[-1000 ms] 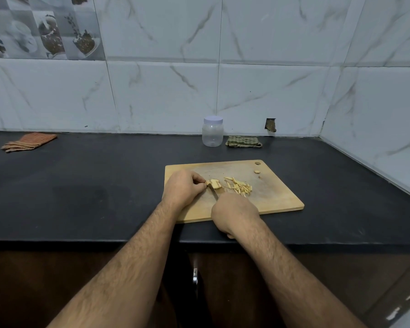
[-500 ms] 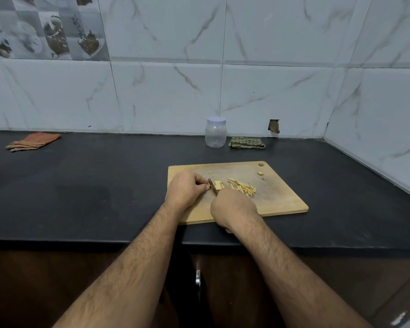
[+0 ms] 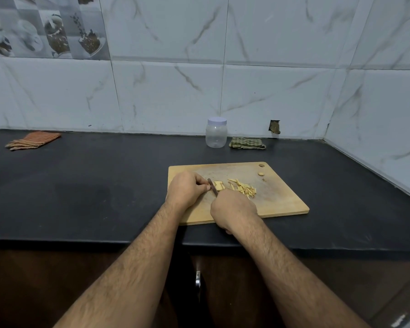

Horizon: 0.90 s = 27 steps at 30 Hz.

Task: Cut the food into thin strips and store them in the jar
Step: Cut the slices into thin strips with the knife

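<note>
Right hand [image 3: 233,207] grip curled round knife [image 3: 212,186], blade down beside uncut slices [image 3: 219,185]. Left hand [image 3: 187,189] fingers curled, tips by the blade; whether pinching food, cannot tell. Cut strips [image 3: 244,188] heaped just right, on cutting board [image 3: 282,200]. Jar [image 3: 216,136] lidded, behind board on table [image 3: 81,185], beside green cloth [image 3: 247,143].

My wooden cutting board [image 3: 282,200], its surface scuffed pale, lies on a matt black stone counter [image 3: 81,190] below glossy marble-look tiles [image 3: 166,95], beside a clear plastic jar [image 3: 216,136] and two ribbed, woven cloths [image 3: 247,143].
</note>
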### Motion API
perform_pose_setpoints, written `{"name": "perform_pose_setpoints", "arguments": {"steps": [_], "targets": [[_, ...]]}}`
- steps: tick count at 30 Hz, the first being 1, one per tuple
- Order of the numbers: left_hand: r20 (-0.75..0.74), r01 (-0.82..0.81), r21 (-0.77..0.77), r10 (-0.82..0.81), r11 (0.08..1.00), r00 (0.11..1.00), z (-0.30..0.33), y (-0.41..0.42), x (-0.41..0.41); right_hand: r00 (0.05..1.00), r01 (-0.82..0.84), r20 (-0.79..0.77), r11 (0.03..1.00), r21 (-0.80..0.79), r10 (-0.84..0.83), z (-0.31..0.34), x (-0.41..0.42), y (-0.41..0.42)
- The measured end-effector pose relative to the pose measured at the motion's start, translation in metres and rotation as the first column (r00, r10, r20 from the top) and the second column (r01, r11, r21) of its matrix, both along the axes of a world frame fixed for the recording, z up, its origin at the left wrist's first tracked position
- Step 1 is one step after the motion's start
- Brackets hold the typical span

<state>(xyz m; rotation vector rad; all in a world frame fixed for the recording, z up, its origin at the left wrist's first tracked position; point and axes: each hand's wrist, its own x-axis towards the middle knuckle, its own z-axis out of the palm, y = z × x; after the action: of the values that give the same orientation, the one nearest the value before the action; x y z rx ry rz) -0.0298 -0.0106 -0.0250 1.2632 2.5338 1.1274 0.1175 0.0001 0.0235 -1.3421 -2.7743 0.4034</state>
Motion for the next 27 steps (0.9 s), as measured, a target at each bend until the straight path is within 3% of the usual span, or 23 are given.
{"name": "perform_pose_setpoints", "arguments": {"steps": [27], "targets": [[0.016, 0.009, 0.002, -0.009, 1.0, 1.0, -0.0017, 0.0023, -0.0024, 0.999, 0.032, 0.045, 0.998, -0.049, -0.03, 0.002, -0.0038, 0.001]]}}
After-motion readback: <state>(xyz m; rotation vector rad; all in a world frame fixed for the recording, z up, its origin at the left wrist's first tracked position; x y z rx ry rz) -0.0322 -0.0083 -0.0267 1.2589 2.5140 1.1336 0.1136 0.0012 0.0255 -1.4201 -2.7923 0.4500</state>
